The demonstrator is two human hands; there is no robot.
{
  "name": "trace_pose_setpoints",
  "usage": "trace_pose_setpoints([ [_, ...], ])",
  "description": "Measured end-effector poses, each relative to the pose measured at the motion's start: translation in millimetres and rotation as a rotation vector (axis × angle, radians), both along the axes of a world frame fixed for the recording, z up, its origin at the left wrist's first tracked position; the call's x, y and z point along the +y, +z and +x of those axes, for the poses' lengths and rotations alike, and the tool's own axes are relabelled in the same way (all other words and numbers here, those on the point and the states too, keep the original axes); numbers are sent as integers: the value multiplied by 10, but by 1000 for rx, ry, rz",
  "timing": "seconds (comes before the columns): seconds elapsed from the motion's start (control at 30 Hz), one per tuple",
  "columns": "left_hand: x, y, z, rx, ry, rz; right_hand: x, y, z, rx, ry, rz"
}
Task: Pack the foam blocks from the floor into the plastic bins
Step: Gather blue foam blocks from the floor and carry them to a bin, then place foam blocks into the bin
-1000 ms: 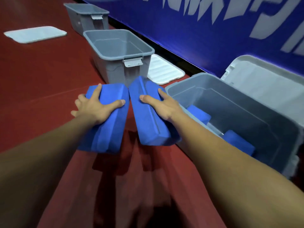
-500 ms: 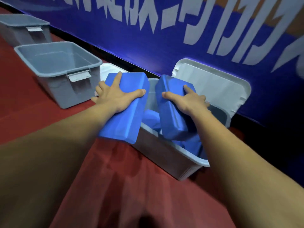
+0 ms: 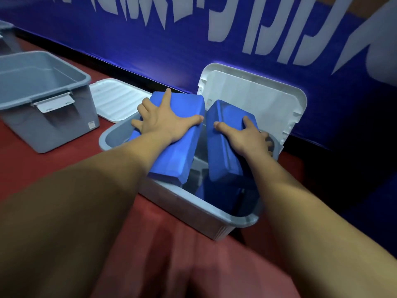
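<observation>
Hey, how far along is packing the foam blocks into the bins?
Partly done: at least one blue foam block lies inside the near bin. In hand: the left hand grips the left block and the right hand grips the right block, both over that bin's opening, not yet released. Left: setting these two down; the neighbouring bin looks empty, and a white lid lies on the floor.

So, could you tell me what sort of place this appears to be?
Likely a sports hall or event venue: red floor, a blue banner with big white lettering along the wall, and grey plastic bins being packed with blue foam blocks.
</observation>
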State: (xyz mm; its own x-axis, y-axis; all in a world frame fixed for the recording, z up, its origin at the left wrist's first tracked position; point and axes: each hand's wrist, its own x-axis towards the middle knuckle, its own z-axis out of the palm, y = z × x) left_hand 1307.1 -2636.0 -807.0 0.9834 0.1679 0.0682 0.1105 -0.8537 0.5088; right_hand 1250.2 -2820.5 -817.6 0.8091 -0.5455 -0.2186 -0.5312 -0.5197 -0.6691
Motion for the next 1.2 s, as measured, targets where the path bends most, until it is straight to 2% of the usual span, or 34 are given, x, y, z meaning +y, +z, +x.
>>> trace_pose_setpoints([
  [0.17,-33,-62,140,-20,24,17,-23,-148,100,-7,-15,31],
  [0.4,-36,-263,192,-166,-1,64,-7,-166,155,-51,-16,-33],
  [0.67,558,-417,-21,-226,-102,148,300,-162,154,-39,83,-112],
  [0.93,1573,-598,-531,-220,-19,238,1441,-116,140,-59,315,-173],
  [1.2,3267,-758,-1662,-110,251,364,3412,-303,-214,-114,698,-190],
])
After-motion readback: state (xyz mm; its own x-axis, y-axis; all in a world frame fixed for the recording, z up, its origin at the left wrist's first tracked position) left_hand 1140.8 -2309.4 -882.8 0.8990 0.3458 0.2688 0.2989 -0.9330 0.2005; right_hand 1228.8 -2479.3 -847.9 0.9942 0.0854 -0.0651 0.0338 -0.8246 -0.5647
